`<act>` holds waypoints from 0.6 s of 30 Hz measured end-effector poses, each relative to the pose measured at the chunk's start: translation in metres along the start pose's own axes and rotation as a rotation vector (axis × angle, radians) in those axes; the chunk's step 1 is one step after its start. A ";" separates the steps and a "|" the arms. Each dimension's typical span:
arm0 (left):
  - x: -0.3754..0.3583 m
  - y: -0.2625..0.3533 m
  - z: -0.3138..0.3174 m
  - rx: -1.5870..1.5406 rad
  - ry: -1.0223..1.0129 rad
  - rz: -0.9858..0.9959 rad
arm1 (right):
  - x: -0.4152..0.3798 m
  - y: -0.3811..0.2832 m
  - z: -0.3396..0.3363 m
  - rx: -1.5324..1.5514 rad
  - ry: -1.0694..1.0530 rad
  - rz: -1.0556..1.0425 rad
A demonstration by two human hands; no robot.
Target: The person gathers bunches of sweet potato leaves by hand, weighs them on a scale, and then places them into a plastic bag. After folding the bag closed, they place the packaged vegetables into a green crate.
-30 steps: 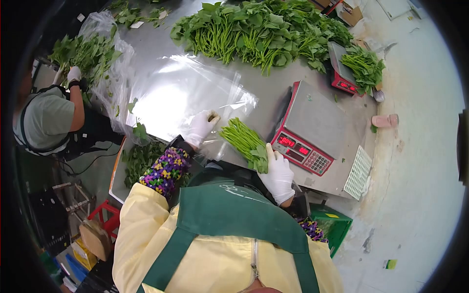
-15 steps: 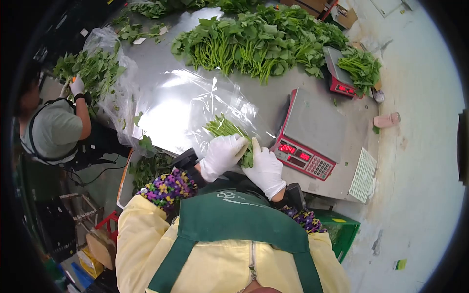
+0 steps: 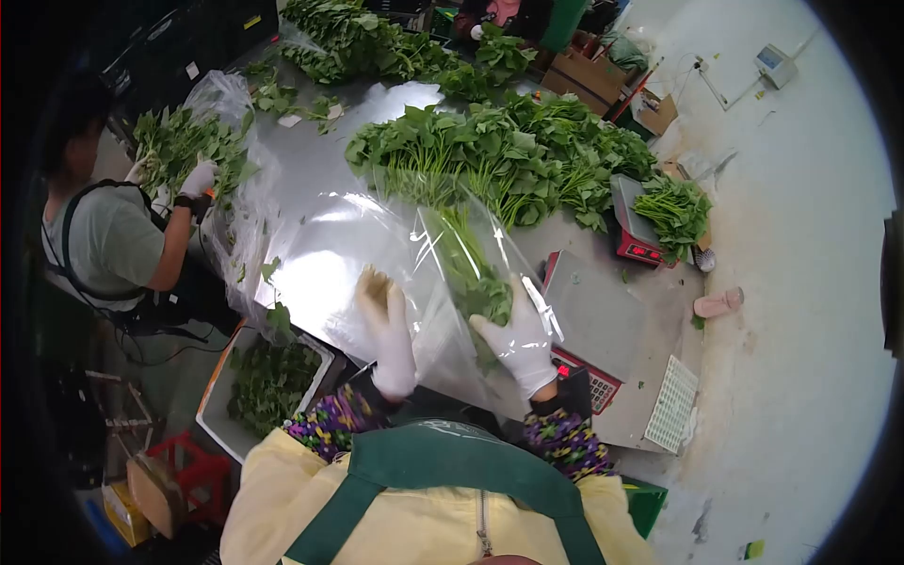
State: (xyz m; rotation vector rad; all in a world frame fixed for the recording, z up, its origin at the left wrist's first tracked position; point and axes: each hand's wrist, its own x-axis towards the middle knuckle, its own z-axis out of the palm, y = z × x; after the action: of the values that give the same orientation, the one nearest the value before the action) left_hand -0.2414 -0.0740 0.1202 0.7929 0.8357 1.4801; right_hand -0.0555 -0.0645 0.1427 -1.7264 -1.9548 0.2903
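A clear plastic bag (image 3: 428, 320) with a bunch of leafy greens (image 3: 485, 294) inside is raised over the near edge of the metal table. My right hand (image 3: 520, 339), in a white glove, is wrapped round the bunch at the bag's right side. Left of the bag, my left hand (image 3: 388, 325), also gloved, is raised with its fingers partly curled and apart, holding nothing. A large pile of greens (image 3: 508, 155) lies just beyond the bag.
A red scale (image 3: 593, 315) stands to the right, with a smaller scale (image 3: 636, 221) bearing greens behind it. A white rack (image 3: 671, 405) lies at the right edge. At left a co-worker (image 3: 122, 235) handles greens; a white crate (image 3: 221, 400) stands below.
The greens, lying on the bag before, are now inside it and raised upright. My left hand has let go and moved left; my right hand has shifted right. The view has tilted up.
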 end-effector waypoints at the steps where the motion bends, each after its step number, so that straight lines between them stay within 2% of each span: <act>1: 0.005 -0.011 -0.008 -0.432 0.260 -0.368 | 0.011 -0.001 -0.009 -0.010 -0.019 -0.010; 3: -0.002 -0.003 0.017 0.984 -0.609 0.118 | 0.040 -0.027 -0.035 -0.083 -0.175 0.084; 4: -0.002 -0.003 0.039 0.984 -0.624 0.129 | 0.061 -0.038 -0.047 -0.148 -0.229 0.014; 5: -0.008 -0.007 0.065 0.401 -0.578 -0.187 | 0.078 -0.049 -0.060 -0.216 -0.295 -0.048; 6: -0.015 -0.012 0.090 -0.192 -0.485 -0.487 | 0.097 -0.061 -0.075 -0.314 -0.520 0.058; 7: -0.017 -0.015 0.104 -0.784 -0.353 -0.761 | 0.107 -0.059 -0.080 -0.274 -0.521 -0.024; 9: -0.009 -0.028 0.105 -0.899 -0.322 -0.798 | 0.115 -0.061 -0.109 -0.433 -0.625 -0.148; 11: -0.006 -0.024 0.097 -1.146 -0.352 -0.838 | 0.100 -0.076 -0.158 -0.374 -0.634 -0.128; 12: -0.003 -0.019 0.093 -1.177 -0.266 -0.902 | 0.089 -0.073 -0.175 -0.294 -0.610 -0.139; 13: -0.002 -0.023 0.088 -1.196 -0.261 -0.898 | 0.073 -0.069 -0.187 -0.214 -0.586 -0.149; 14: -0.001 -0.032 0.084 -1.163 -0.320 -0.883 | 0.055 -0.056 -0.186 -0.306 -0.445 -0.268; 16: -0.006 -0.033 0.078 -1.097 -0.432 -0.887 | 0.026 -0.057 -0.162 -0.226 -0.176 -0.310; 18: -0.015 -0.017 0.062 -0.584 -0.565 -0.900 | 0.018 -0.055 -0.139 -0.174 0.003 -0.366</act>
State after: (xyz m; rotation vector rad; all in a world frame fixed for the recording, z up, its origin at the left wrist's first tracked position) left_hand -0.1785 -0.0849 0.1369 0.2743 0.2196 0.5719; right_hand -0.0333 -0.0803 0.2909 -1.4254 -2.3000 -0.0137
